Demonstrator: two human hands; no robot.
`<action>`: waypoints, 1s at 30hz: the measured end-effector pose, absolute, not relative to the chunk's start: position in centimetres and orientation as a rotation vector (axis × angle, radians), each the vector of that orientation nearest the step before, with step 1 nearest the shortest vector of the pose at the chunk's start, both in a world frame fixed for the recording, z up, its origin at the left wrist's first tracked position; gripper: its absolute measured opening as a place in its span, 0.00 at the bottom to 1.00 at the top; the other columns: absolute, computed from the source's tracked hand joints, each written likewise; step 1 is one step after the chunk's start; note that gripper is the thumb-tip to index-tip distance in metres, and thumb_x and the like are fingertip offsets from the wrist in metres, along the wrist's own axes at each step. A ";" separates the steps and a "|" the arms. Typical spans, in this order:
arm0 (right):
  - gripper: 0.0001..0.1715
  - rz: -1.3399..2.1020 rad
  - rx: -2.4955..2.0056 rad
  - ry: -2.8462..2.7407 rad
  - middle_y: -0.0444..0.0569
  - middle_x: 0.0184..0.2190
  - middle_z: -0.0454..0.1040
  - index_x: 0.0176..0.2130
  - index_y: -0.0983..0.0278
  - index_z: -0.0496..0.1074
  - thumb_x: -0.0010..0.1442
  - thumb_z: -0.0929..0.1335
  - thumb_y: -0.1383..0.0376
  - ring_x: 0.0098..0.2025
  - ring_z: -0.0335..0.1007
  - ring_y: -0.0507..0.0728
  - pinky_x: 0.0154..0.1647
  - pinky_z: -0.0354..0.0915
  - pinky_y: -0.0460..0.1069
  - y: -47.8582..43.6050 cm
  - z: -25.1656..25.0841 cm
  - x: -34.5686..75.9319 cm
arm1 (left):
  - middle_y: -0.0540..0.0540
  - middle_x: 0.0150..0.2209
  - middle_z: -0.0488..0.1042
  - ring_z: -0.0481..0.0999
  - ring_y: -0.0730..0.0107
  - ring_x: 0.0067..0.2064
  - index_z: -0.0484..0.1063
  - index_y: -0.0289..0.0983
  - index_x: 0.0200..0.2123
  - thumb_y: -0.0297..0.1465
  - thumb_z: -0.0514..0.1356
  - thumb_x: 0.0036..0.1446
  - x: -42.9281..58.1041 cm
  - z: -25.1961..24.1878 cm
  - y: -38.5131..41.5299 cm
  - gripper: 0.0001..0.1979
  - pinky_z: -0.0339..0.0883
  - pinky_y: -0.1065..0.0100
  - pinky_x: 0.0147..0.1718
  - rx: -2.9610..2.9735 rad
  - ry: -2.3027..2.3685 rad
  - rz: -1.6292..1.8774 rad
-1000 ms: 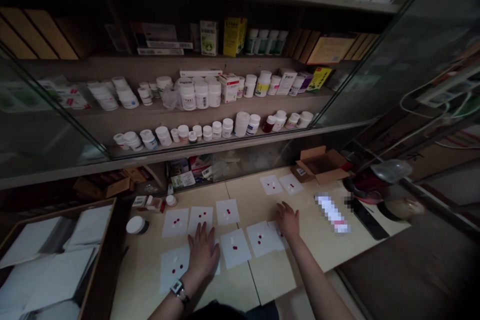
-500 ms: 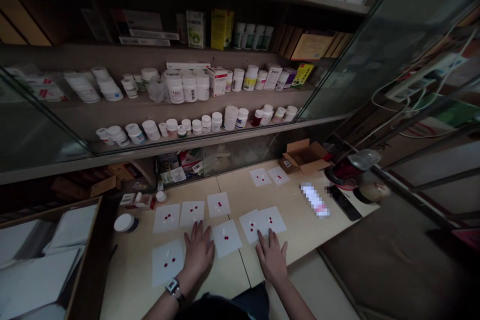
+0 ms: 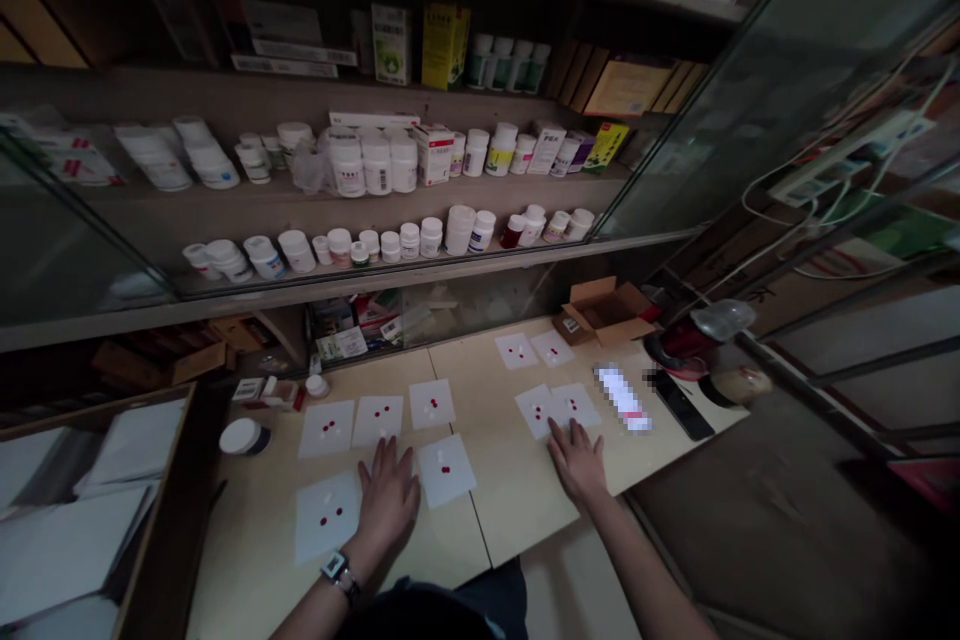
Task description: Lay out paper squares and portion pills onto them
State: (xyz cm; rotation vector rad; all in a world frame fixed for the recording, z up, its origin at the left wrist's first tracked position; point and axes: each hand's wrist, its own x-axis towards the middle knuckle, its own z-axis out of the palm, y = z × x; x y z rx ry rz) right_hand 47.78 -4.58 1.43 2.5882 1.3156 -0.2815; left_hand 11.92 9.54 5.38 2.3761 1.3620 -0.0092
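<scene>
The left hand (image 3: 388,497) is lying spread on the table (image 3: 517,490), just beside a sheet (image 3: 322,540) on its left; the right hand (image 3: 576,460) is resting spread, fingertips (image 3: 559,432) at another sheet's (image 3: 581,402) edge, near its red pills (image 3: 575,405); staying light-fingered is sparing the pills a nudge.

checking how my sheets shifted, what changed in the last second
The right hand moved forward and rightward, and the two overlapping white paper sheets with red pills now lie further right, by its fingertips. Nothing is gripped. The left hand and other sheets stayed put.
</scene>
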 end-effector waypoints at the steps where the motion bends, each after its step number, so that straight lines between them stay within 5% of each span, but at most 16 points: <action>1: 0.31 -0.276 2.584 1.317 0.58 0.66 0.52 0.67 0.53 0.49 0.68 0.49 0.52 0.68 0.44 0.64 0.63 0.36 0.68 -4.5 1.4 48.5 | 0.33 0.65 0.55 0.48 0.44 0.68 0.66 0.36 0.58 0.27 0.48 0.60 11.9 5.5 9.6 0.23 0.45 0.35 0.59 2.377 1.368 -0.014; 11: 0.32 -0.267 2.674 1.274 0.58 0.66 0.52 0.66 0.57 0.50 0.67 0.49 0.53 0.68 0.42 0.62 0.62 0.38 0.69 -3.5 2.3 50.8 | 0.35 0.66 0.54 0.48 0.46 0.68 0.65 0.36 0.59 0.26 0.48 0.60 10.7 5.4 10.1 0.24 0.45 0.37 0.60 2.335 1.458 -0.047; 15: 0.31 -0.147 2.866 1.323 0.63 0.63 0.58 0.65 0.66 0.55 0.66 0.51 0.60 0.64 0.52 0.65 0.62 0.41 0.68 0.2 4.1 43.2 | 0.36 0.65 0.58 0.52 0.49 0.67 0.65 0.36 0.59 0.24 0.47 0.60 9.8 5.4 10.4 0.24 0.45 0.39 0.61 2.308 1.521 -0.026; 18: 0.28 -0.373 2.705 1.735 0.61 0.60 0.63 0.61 0.63 0.62 0.66 0.54 0.61 0.64 0.52 0.66 0.63 0.40 0.66 3.7 4.9 33.3 | 0.36 0.64 0.58 0.52 0.50 0.66 0.64 0.36 0.59 0.24 0.47 0.60 9.1 5.7 10.6 0.24 0.46 0.40 0.61 2.299 1.546 0.002; 23: 0.32 -0.613 2.509 2.018 0.57 0.68 0.50 0.65 0.54 0.54 0.65 0.57 0.50 0.68 0.44 0.69 0.64 0.33 0.69 7.0 4.4 21.4 | 0.35 0.65 0.56 0.51 0.49 0.67 0.64 0.35 0.59 0.25 0.47 0.60 7.9 6.2 10.6 0.24 0.47 0.41 0.60 2.280 1.575 -0.003; 30: 0.35 -0.628 2.462 1.867 0.61 0.69 0.44 0.67 0.57 0.50 0.65 0.57 0.49 0.68 0.40 0.72 0.62 0.29 0.73 8.6 3.3 20.2 | 0.35 0.65 0.57 0.51 0.50 0.67 0.65 0.36 0.58 0.26 0.47 0.61 6.3 5.7 10.6 0.23 0.47 0.40 0.60 2.219 1.647 0.038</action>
